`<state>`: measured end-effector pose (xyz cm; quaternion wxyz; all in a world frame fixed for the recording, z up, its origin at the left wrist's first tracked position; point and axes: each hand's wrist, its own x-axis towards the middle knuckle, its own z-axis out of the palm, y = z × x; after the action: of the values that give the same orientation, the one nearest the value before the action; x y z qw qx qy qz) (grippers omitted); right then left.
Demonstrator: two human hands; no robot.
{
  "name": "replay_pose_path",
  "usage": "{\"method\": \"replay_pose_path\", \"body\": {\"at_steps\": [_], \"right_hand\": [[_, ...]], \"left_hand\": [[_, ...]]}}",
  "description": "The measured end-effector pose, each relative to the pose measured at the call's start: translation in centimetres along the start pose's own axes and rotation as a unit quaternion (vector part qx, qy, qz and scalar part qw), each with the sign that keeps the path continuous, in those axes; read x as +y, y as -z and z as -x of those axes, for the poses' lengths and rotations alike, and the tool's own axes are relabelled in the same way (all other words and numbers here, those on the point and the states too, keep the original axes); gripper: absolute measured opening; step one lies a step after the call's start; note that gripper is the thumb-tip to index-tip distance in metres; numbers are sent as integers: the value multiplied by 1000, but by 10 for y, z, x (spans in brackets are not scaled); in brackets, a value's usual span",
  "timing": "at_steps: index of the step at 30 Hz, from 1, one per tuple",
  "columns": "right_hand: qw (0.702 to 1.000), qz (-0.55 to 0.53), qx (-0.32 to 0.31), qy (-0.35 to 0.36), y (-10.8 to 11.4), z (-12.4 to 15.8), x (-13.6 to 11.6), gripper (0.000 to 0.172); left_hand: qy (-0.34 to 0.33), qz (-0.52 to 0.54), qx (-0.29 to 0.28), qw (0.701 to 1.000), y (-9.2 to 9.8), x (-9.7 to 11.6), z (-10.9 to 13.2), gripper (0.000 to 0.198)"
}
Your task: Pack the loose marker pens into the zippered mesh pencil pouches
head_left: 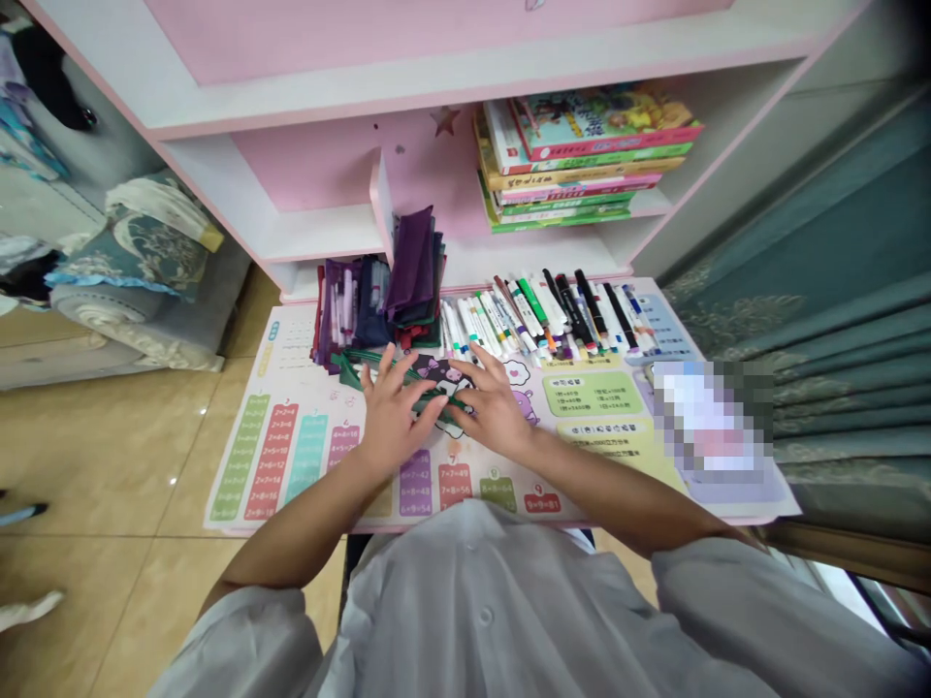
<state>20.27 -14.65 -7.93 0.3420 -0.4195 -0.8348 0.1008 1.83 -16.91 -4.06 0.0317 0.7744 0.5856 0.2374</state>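
Observation:
Both my hands press on a dark green fabric strip (436, 393) lying on a printed multiplication-table desk mat (305, 456). My left hand (393, 412) holds the strip's left part with spread fingers. My right hand (491, 402) rests over its right part, and the fingertips meet the fabric. The hands hide much of the strip. Just beyond them stand a pile of folded purple fabric pouches (414, 271) and a row of several felt-tip markers (528, 320).
A pink and white shelf unit (443, 184) stands behind the desk, holding a stack of children's books (582, 155). A pixelated object (705, 422) lies on the mat's right side. A teal curtain (850, 291) hangs on the right. A cushioned seat (131, 271) and tiled floor (109, 456) lie left.

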Motion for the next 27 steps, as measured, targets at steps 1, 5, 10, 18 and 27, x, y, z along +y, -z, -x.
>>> {"method": "replay_pose_path", "body": {"at_steps": [1, 5, 10, 18, 27], "right_hand": [[1000, 7, 5, 6, 1, 0, -1, 23], [1000, 18, -2, 13, 3, -1, -2, 18], [1000, 16, -14, 10, 13, -4, 5, 19], [998, -1, -54, 29, 36, -6, 22, 15], [994, -26, -101, 35, 54, -11, 41, 8]], "left_hand": [[-5, 5, -4, 1000, -1, 1, 0, 26], [5, 22, -11, 1000, -7, 10, -2, 25], [46, 67, -18, 997, -14, 25, -8, 19], [82, 99, -74, 989, -15, 37, -26, 6], [105, 143, -163, 970, -8, 49, -43, 13]]}}
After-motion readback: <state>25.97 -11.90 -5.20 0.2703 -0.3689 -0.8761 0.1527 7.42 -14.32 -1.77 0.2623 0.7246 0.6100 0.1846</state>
